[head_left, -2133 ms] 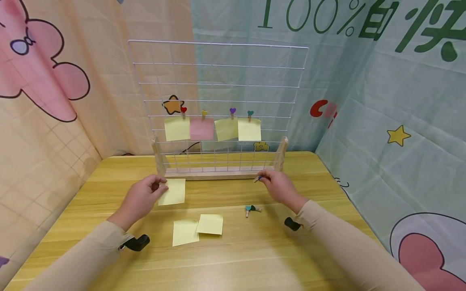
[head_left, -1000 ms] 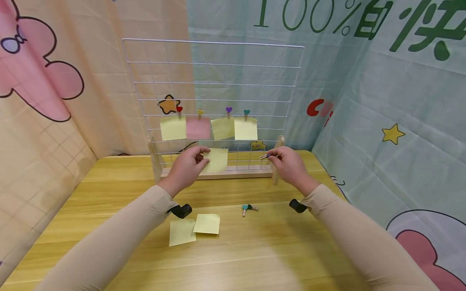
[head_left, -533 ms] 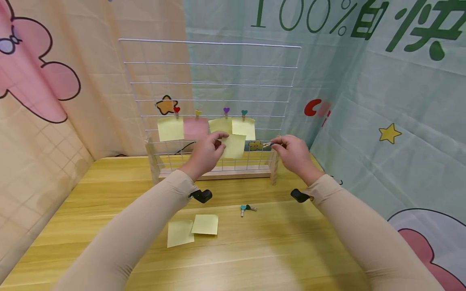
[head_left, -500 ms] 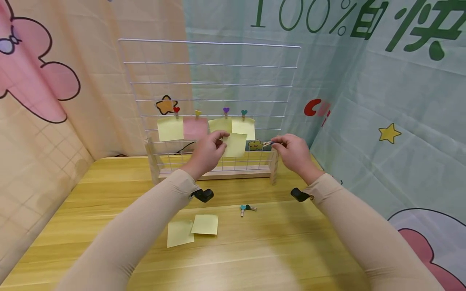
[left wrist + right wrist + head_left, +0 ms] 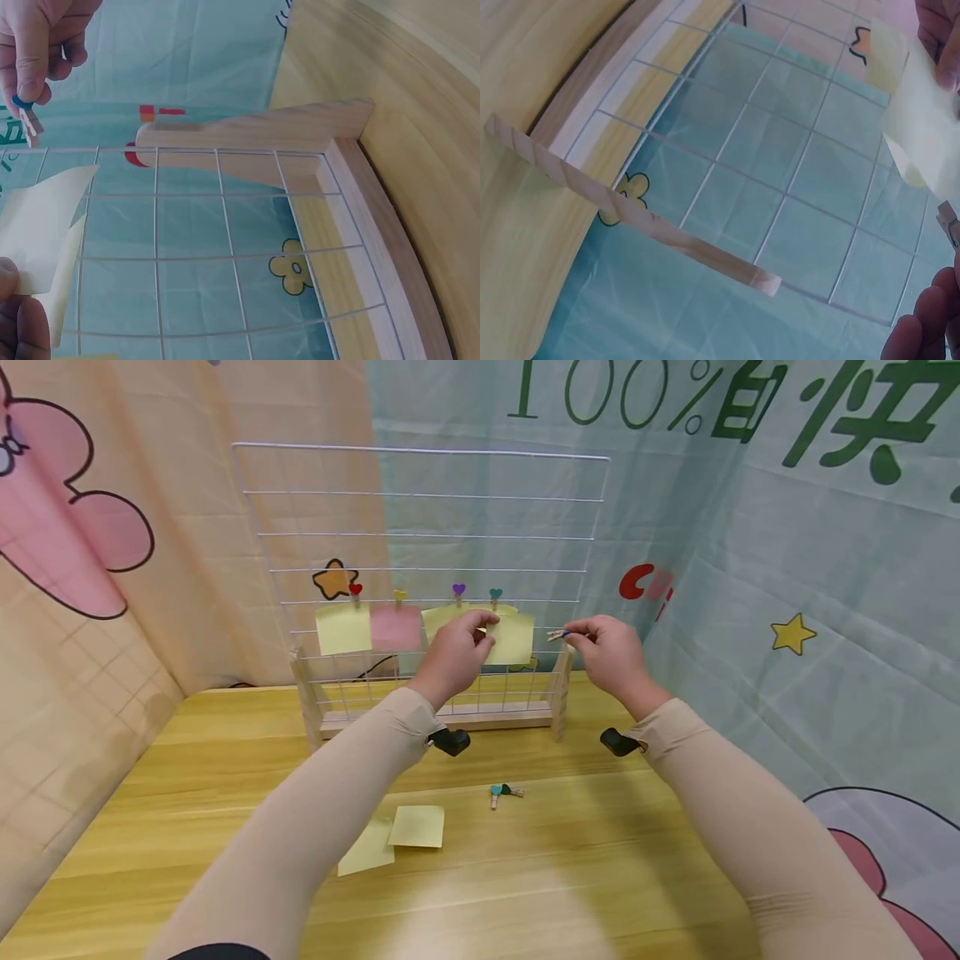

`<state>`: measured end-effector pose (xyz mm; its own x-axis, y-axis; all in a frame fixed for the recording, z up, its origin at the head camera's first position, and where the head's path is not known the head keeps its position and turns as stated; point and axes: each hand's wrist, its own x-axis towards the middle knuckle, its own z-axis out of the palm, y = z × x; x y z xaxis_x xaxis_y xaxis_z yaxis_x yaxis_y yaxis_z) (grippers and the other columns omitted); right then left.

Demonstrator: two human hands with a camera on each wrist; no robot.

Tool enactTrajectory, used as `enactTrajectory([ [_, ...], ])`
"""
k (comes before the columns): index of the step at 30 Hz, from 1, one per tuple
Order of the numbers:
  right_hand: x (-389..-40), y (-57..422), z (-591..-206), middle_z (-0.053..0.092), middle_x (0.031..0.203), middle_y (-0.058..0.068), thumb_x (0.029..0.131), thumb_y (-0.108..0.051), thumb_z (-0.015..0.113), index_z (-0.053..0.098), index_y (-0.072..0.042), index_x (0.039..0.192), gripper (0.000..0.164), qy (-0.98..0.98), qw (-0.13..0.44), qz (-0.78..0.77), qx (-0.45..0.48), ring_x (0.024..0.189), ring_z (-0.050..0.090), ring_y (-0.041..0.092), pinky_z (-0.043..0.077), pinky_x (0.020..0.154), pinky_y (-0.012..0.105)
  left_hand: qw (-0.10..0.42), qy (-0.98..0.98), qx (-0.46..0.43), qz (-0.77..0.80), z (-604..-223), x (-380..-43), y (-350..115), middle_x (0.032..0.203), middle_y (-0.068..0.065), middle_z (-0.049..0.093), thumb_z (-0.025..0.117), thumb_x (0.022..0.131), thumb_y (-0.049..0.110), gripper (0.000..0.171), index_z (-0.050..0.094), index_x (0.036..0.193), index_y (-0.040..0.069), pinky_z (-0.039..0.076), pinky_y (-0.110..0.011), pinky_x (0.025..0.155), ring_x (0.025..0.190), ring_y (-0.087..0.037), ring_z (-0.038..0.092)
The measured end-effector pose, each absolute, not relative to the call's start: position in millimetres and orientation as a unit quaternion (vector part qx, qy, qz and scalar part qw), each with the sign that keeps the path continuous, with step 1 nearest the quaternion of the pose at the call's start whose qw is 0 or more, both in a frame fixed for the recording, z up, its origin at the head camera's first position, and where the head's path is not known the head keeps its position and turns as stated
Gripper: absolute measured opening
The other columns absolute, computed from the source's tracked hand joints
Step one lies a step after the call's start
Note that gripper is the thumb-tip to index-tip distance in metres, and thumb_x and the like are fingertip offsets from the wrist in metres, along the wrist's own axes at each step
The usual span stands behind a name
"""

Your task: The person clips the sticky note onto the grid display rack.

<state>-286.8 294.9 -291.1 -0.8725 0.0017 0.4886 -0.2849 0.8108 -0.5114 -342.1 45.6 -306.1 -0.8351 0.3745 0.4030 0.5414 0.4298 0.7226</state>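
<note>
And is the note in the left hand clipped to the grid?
Not clipped: the left hand pinches the note; the right hand holds a clip apart.

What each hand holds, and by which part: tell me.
Left hand: a yellow note, pinched at its left edge. Right hand: a small clip, pinched at its blue end.

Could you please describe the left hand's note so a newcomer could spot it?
Find the wire grid on the table. Toward its right, below a teal clip, is the pale yellow note. Unlike its clipped neighbours, it is pinched by the left hand.
</note>
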Motion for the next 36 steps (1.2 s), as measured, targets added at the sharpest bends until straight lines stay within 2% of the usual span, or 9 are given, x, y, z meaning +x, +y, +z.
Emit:
enactTrajectory([
  [6,-290,298,-284,0.07,0.115,0.018,0.108,-0.019,0.061,0.076,-0.003,0.121,0.026,-0.922,0.24,0.295,0.069,0.078,0.052,0.027,0.041,0.066,0.037,0.092,-0.841,-0.28,-0.454,-301,-346,62,0.143,-0.006,0.065,0.057,0.109,0.011,0.034,0.061,0.142,0.011,0.058,-0.036,0.098,0.124,-0.023,0.066],
  [13,-298,302,-275,0.071,0.118,0.017,0.109,-0.021,0.06,0.076,-0.005,0.123,0.027,-0.921,0.252,0.292,0.054,0.08,0.054,0.027,0.041,0.066,0.036,0.095,-0.842,-0.281,-0.451,-297,-348,79,0.147,-0.003,0.064,0.056,0.11,0.012,0.036,0.061,0.145,0.014,0.06,-0.033,0.084,0.124,-0.023,0.067],
  [18,-303,301,-270,0.071,0.12,0.016,0.109,-0.022,0.061,0.076,-0.005,0.124,0.028,-0.922,0.251,0.292,0.045,0.08,0.054,0.029,0.041,0.065,0.037,0.104,-0.842,-0.279,-0.449,-298,-353,87,0.145,-0.003,0.065,0.056,0.11,0.012,0.034,0.062,0.143,0.015,0.06,-0.033,0.083,0.123,-0.022,0.068],
  [23,-310,298,-265,0.069,0.122,0.015,0.109,-0.022,0.06,0.075,-0.005,0.124,0.027,-0.92,0.257,0.293,0.045,0.09,0.059,0.029,0.045,0.072,0.038,0.107,-0.846,-0.274,-0.444,-299,-359,92,0.144,-0.002,0.066,0.056,0.11,0.011,0.033,0.063,0.142,0.015,0.058,-0.032,0.082,0.122,-0.021,0.069],
  [30,-318,293,-261,0.058,0.108,0.013,0.108,-0.02,0.06,0.076,-0.004,0.121,0.026,-0.923,0.274,0.269,0.036,0.093,0.054,0.029,0.049,0.079,0.039,0.106,-0.848,-0.27,-0.443,-301,-361,96,0.145,-0.002,0.066,0.055,0.11,0.011,0.033,0.063,0.141,0.015,0.057,-0.03,0.077,0.122,-0.021,0.069],
  [34,-323,293,-259,0.06,0.108,0.013,0.109,-0.022,0.059,0.076,-0.007,0.124,0.027,-0.931,0.264,0.251,0.027,0.088,0.052,0.027,0.047,0.073,0.036,0.107,-0.848,-0.27,-0.444,-301,-363,99,0.145,-0.002,0.066,0.055,0.11,0.011,0.033,0.063,0.142,0.015,0.058,-0.032,0.08,0.123,-0.022,0.069],
  [36,-325,293,-257,0.066,0.112,0.012,0.109,-0.024,0.059,0.075,-0.009,0.127,0.029,-0.937,0.253,0.241,0.021,0.077,0.051,0.026,0.044,0.064,0.034,0.107,-0.849,-0.269,-0.443,-301,-364,100,0.145,-0.002,0.066,0.055,0.11,0.011,0.033,0.063,0.142,0.015,0.059,-0.033,0.082,0.123,-0.022,0.068],
])
